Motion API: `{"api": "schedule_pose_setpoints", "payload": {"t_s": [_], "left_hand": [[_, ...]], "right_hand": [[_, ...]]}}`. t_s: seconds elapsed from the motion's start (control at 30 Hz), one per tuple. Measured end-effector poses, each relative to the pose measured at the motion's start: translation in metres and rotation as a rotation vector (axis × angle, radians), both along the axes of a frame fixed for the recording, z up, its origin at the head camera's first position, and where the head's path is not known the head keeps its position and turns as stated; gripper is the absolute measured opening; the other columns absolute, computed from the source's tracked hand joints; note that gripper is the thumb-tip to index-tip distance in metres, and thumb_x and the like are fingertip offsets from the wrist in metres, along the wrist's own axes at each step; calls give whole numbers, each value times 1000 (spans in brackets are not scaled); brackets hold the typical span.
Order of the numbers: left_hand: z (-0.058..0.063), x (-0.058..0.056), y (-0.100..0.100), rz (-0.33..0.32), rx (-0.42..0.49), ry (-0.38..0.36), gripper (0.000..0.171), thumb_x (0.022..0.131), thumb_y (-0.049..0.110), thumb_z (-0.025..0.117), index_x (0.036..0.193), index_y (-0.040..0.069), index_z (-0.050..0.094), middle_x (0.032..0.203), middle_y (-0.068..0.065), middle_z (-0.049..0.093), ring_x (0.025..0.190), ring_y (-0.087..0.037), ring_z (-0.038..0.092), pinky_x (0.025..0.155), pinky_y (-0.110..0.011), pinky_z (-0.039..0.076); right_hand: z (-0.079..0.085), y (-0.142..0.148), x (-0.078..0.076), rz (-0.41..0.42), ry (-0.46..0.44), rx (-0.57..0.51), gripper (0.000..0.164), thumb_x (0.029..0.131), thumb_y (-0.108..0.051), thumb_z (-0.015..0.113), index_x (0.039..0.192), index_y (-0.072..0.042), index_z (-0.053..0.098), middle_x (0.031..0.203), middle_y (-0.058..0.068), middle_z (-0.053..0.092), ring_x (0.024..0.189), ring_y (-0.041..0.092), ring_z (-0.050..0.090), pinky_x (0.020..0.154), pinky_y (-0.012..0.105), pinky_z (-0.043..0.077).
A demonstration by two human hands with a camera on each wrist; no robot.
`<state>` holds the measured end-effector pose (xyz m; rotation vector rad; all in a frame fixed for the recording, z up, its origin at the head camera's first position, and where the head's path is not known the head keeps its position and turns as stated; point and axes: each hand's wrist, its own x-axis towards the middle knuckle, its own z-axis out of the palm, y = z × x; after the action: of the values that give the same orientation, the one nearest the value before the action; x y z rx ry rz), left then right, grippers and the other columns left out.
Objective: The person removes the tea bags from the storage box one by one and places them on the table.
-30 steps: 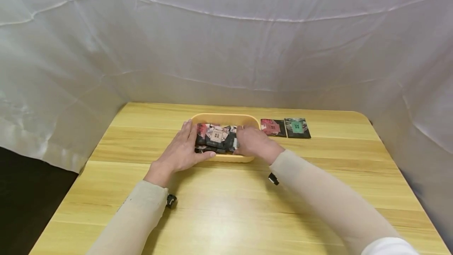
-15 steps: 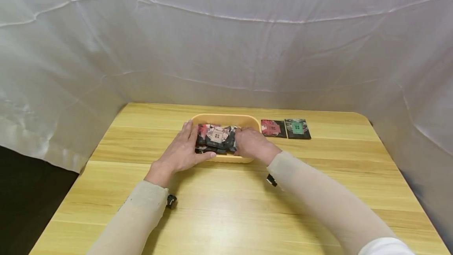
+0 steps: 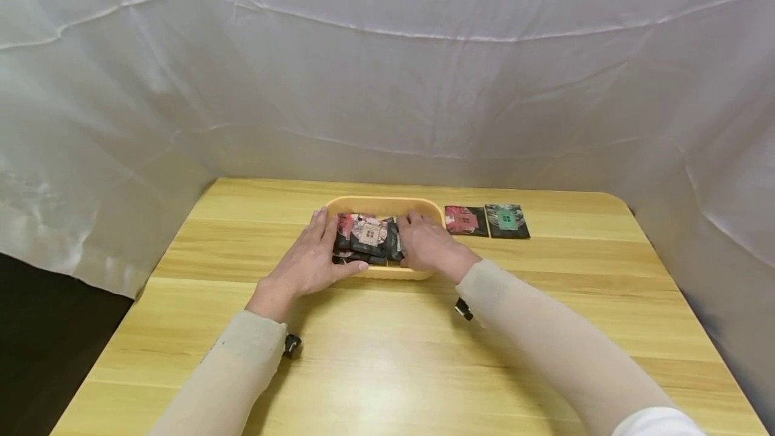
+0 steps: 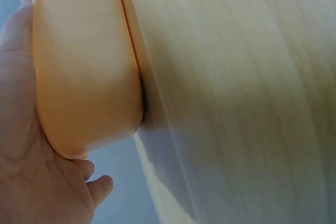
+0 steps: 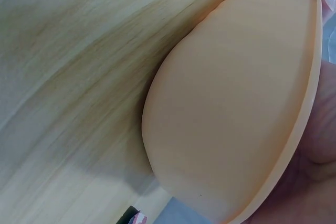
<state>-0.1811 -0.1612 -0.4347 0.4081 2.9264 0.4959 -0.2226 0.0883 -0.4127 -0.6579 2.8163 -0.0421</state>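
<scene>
A yellow-orange plastic basket sits on the table with several black square sachets inside, the top ones with red and pink floral prints and pale labels. My left hand lies along the basket's left end, fingers straight by the rim and thumb across the front edge. In the left wrist view that hand touches the rim from outside. My right hand reaches into the basket's right end beside the sachets, fingers bent downward. Its fingertips are hidden, so I cannot see whether they pinch a sachet.
To the right of the basket, a red-labelled sachet and a green-labelled sachet lie flat, side by side. The wooden table ends at a pale cloth curtain behind and at the sides.
My right hand has shifted slightly left inside the basket, and the sachets beside it have moved a little. My left hand stays in place.
</scene>
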Motion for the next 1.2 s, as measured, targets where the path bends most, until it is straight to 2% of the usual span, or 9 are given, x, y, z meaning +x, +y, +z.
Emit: {"api": "schedule_pose_setpoints", "payload": {"t_s": [0.3, 0.43, 0.63, 0.83, 0.97, 1.07, 1.2], "left_hand": [[0, 0, -1, 5, 11, -11, 130, 85, 94, 47, 169, 4, 7, 176, -17, -13, 164, -37, -2, 132, -53, 17], [1, 0, -1, 5, 18, -19, 130, 84, 94, 47, 169, 4, 7, 176, -16, -14, 164, -37, -3, 132, -54, 16], [3, 1, -1, 7, 16, -23, 130, 85, 94, 47, 170, 4, 7, 176, -16, -14, 164, -37, -3, 132, -54, 16], [3, 0, -1, 4, 6, -19, 130, 84, 95, 44, 169, 4, 7, 176, -16, -14, 164, -36, -4, 132, -53, 15], [3, -1, -2, -1, 0, -17, 131, 84, 96, 43, 169, 4, 7, 176, -17, -15, 164, -37, -4, 132, -53, 14], [3, -1, -1, -4, 0, -20, 130, 84, 95, 44, 169, 4, 7, 176, -17, -15, 164, -37, -4, 132, -53, 14], [3, -1, 0, -4, -1, -22, 130, 85, 95, 45, 169, 4, 7, 176, -17, -15, 164, -36, -4, 132, -52, 14]], "right_hand": [[1, -1, -3, 21, 6, 7, 96, 91, -40, 84, 163, -5, 31, 159, 20, 46, 145, 38, 46, 125, 51, 38], [6, 0, -2, 16, 2, -16, 100, 90, -39, 85, 165, -6, 28, 163, 20, 42, 148, 39, 44, 125, 52, 38], [22, 5, -2, -1, 19, -92, 100, 87, -33, 88, 164, -8, 30, 165, 20, 40, 150, 46, 40, 120, 58, 42], [47, 18, 1, -9, 41, -145, 104, 85, -31, 89, 165, -7, 28, 164, 21, 39, 149, 47, 39, 118, 60, 45], [63, 32, 4, -1, 47, -178, 105, 85, -26, 87, 167, -5, 24, 166, 24, 35, 152, 48, 35, 125, 61, 34], [70, 45, 4, -6, 50, -188, 107, 84, -23, 86, 167, -3, 22, 167, 26, 32, 154, 49, 31, 129, 60, 25], [69, 64, 2, -27, 64, -178, 106, 83, -21, 85, 166, -1, 23, 166, 28, 33, 153, 52, 31, 127, 64, 26]]}}
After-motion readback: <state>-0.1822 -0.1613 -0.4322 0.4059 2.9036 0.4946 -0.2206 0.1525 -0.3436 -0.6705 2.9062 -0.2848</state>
